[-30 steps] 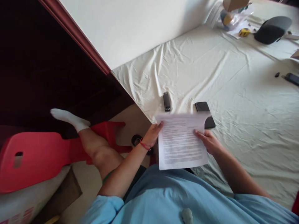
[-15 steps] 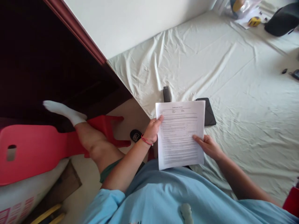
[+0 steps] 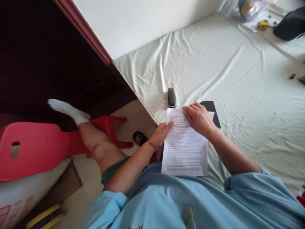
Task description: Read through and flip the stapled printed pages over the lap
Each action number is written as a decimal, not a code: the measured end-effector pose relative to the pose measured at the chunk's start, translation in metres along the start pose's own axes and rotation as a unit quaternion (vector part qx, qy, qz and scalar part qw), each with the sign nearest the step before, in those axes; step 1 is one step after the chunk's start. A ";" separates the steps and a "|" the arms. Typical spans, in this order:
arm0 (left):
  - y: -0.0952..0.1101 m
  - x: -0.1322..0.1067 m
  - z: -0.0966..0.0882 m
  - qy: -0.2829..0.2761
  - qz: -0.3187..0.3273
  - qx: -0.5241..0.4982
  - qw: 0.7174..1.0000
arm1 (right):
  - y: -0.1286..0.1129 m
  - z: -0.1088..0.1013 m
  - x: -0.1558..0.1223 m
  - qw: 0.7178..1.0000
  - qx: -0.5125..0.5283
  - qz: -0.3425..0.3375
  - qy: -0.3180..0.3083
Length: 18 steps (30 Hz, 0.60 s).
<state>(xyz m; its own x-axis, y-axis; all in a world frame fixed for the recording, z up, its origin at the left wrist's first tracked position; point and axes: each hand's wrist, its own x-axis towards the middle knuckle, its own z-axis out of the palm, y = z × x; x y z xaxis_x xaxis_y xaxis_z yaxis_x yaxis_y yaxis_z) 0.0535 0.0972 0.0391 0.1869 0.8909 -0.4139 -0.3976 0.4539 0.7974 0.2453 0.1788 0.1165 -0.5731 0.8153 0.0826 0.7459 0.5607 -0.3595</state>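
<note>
A printed sheet of paper (image 3: 184,149) lies at the near corner of a bed covered by a pale wrinkled sheet (image 3: 214,63). My left hand (image 3: 162,135) pinches the paper's left edge; a red band circles that wrist. My right hand (image 3: 197,117) lies over the paper's top edge with its fingers curled onto it. Just beyond the paper are a small black stick-shaped device (image 3: 171,98) and a black phone (image 3: 212,111), which my right hand partly covers.
My bare leg in a white sock (image 3: 69,111) rests on a red plastic chair (image 3: 47,146) at the left. A dark slipper (image 3: 138,138) lies on the floor. A black bag (image 3: 289,28), a yellow tape measure (image 3: 262,24) and small items sit far right on the bed.
My right hand has moved from the paper's right edge up to its top edge. The paper has come down from upright to lie flatter on the bed corner.
</note>
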 end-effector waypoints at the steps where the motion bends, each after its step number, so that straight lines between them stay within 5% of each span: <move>1: -0.002 0.001 -0.002 0.014 -0.008 -0.008 1.000 | 0.001 0.004 0.006 1.000 0.013 0.013 -0.016; 8: -0.013 0.011 -0.009 0.121 -0.016 -0.077 0.990 | 0.022 0.032 0.040 0.972 0.124 0.134 -0.147; 18: -0.010 0.032 -0.010 0.200 -0.070 -0.036 0.977 | 0.033 0.038 0.069 0.974 0.060 0.130 -0.173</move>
<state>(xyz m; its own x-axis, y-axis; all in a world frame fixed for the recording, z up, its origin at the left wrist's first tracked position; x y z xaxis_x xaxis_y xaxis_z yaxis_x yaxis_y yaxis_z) 0.0543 0.1214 0.0136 -0.1162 0.7358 -0.6672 -0.4574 0.5566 0.6935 0.2175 0.2488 0.0749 -0.4657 0.8182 -0.3371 0.8481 0.3039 -0.4339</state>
